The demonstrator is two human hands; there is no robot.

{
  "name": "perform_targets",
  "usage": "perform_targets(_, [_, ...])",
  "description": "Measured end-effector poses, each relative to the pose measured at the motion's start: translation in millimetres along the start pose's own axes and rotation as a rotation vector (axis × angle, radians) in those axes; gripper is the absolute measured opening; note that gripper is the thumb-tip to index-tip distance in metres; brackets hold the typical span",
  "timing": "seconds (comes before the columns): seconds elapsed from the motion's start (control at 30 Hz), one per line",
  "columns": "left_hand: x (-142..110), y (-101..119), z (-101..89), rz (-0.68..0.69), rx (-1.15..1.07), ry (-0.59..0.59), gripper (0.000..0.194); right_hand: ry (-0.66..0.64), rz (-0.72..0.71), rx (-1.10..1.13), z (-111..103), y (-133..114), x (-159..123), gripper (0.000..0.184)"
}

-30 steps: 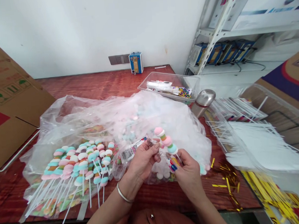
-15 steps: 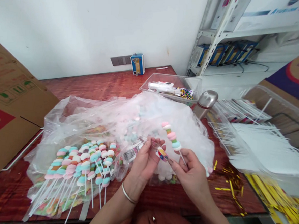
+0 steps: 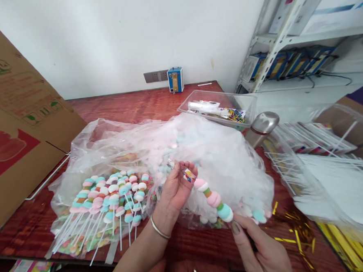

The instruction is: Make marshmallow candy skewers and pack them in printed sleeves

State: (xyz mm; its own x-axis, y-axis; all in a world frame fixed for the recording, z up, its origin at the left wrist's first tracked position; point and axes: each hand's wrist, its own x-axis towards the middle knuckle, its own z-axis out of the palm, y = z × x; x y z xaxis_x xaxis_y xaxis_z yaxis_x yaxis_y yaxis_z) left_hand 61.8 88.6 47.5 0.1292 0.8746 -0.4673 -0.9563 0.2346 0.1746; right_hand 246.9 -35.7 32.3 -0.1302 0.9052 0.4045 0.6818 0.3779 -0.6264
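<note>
My right hand (image 3: pixel 258 246) is closed around the stick of a marshmallow skewer (image 3: pixel 213 199), just below its blue-and-white bottom sweet. Pink, white and green pieces are threaded above, and the skewer leans up to the left. A small clear plastic bag (image 3: pixel 189 175) with a colourful print is pinched in my left hand (image 3: pixel 177 189), which wears a bangle. The skewer's pink tip meets the near end of this bag; whether it is inside, I cannot tell. To the left, several finished-looking marshmallow skewers (image 3: pixel 108 198) lie in a pile on bagged gummy sweets (image 3: pixel 74 245).
Behind my hands a big plastic bag of marshmallows (image 3: pixel 222 150) spreads over the table. A clear tray (image 3: pixel 191 96), a steel flask (image 3: pixel 263 125) and a bin of white sticks (image 3: pixel 332 184) stand right. Gold foil strips (image 3: pixel 298 235) lie nearby. A cardboard box (image 3: pixel 28 96) stands left.
The skewer was upright beside the bag; now it is tilted left with its tip at the bag. My right hand has moved down and right. The view has shifted slightly.
</note>
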Motion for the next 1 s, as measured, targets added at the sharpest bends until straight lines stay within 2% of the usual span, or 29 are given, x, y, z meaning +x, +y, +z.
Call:
perform_targets(0.2, [-6.4,-2.0,1.4,-0.007,0.053,-0.06,0.022,-0.005,0.019,-0.021,2.3,-1.8,-0.2,0.025])
perform_targets(0.33, [-8.6,-3.6,3.7,0.036,0.125,-0.065,0.02,0.064,-0.116,-0.216,6.3,4.1,-4.3,0.024])
perform_targets(0.47, [-7.2,-4.4,6.3,0.07,0.143,-0.021,0.024,0.115,-0.261,-0.382,8.6,8.6,-6.0,0.022])
perform_targets(0.63, [-7.5,-7.5,7.2,0.092,0.115,0.01,0.02,0.153,-0.31,-0.446,9.8,8.7,-5.0,0.021])
perform_targets(0.73, [-9.1,-10.9,5.5,0.12,0.122,-0.012,0.012,0.192,-0.29,-0.398,11.4,7.1,-3.7,0.02])
perform_targets(0.83, [-10.1,-14.1,4.1,0.14,0.154,-0.09,0.009,0.162,-0.107,-0.093,12.8,1.9,-2.1,0.018])
perform_targets(0.93, [-10.3,-16.2,4.8,0.143,0.167,-0.156,0.011,-0.034,0.344,0.504,14.5,-6.8,-1.6,0.024])
perform_targets(1.0, [-10.3,-16.8,6.2,0.133,0.169,-0.173,0.012,-0.156,0.685,0.929,16.5,-13.0,-2.2,0.037])
